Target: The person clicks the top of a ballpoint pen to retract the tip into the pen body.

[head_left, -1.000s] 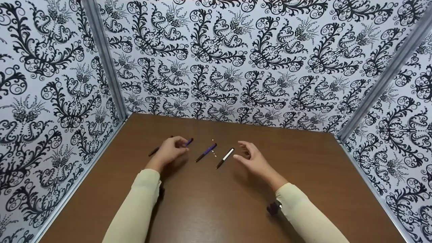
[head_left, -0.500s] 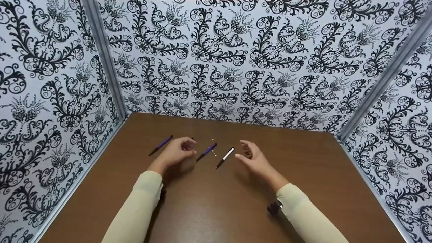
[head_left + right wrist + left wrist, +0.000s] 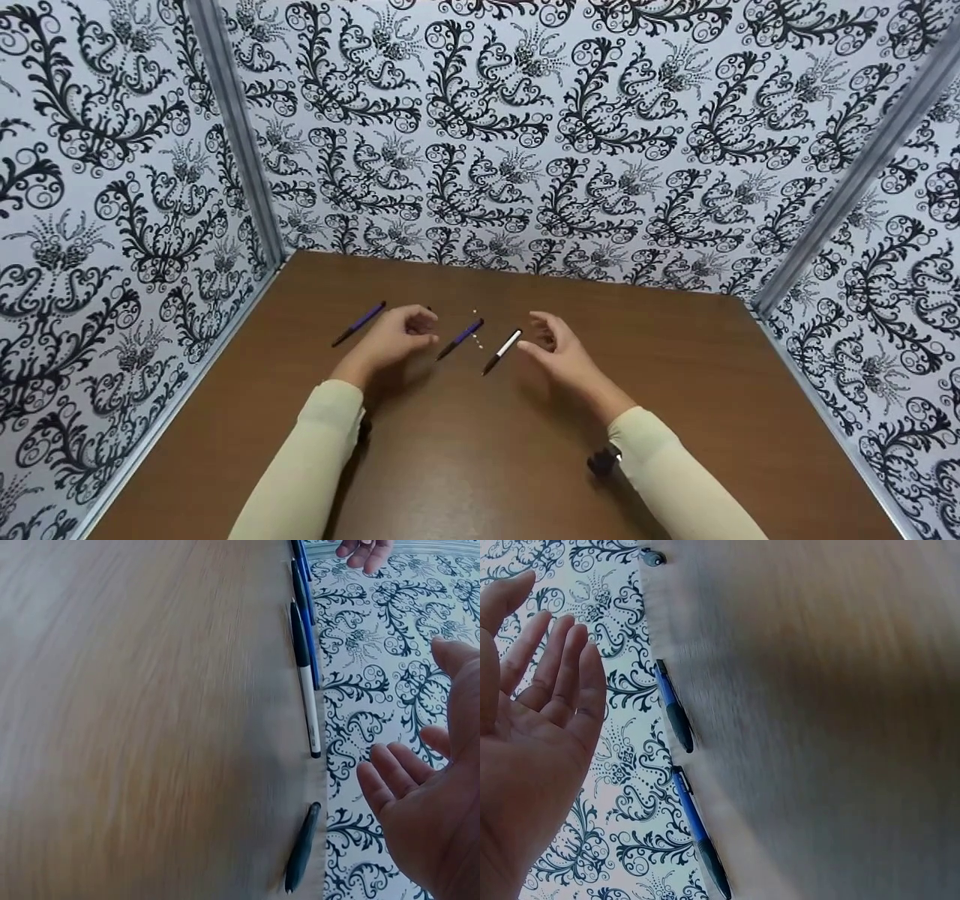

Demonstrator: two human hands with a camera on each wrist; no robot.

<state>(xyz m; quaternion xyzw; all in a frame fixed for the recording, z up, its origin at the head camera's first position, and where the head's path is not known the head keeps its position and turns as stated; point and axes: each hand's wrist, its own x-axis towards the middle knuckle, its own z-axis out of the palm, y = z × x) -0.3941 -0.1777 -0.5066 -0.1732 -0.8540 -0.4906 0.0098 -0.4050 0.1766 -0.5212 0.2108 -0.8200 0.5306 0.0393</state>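
My left hand (image 3: 397, 335) hovers with loosely bent fingers over a pen whose dark end (image 3: 430, 308) peeks out behind it; the rest is hidden there. Left of that hand lies a purple-blue pen (image 3: 358, 324) with a dark grip. Between the hands are another purple-blue pen (image 3: 460, 339) and a white pen (image 3: 502, 352) with a black grip. Close to the white pen is my right hand (image 3: 559, 349), fingers relaxed and nothing in it. A dark pen (image 3: 304, 847) near this hand shows in the right wrist view. Both palms look bare in the wrist views.
The pens lie slanted in a row on a brown wooden table (image 3: 465, 450). Patterned black-and-white walls (image 3: 487, 150) enclose its back and sides, with grey posts (image 3: 232, 135) at the corners. Small white specks (image 3: 478, 342) dot the tabletop near the middle pen.
My left hand has shifted right, off the leftmost pen, which is now fully visible, and it covers most of the second pen. My right hand has barely moved. The pens have stayed put.
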